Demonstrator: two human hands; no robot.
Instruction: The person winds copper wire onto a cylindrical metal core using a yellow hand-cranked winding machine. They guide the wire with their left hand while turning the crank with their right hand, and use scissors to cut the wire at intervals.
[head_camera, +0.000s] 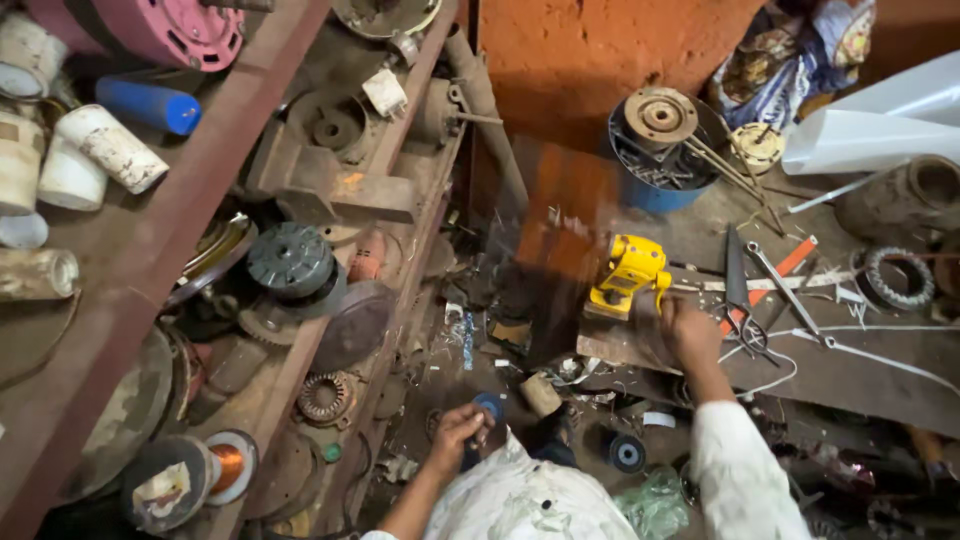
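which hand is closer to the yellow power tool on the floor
Right. The right hand is just beside the yellow power tool, at its lower right. The left hand is far below and left, holding a small blue object.

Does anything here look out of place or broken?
The floor is strewn with scraps and wire bits. Rusty motor parts crowd the shelves. The right hand rests by a yellow power tool; the left hand grips a small blue object.

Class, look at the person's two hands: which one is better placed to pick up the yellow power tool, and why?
The right hand, probably. It rests right beside the yellow power tool, about touching its handle end. The left hand is lower down and already grips a small blue object, well apart from the tool.
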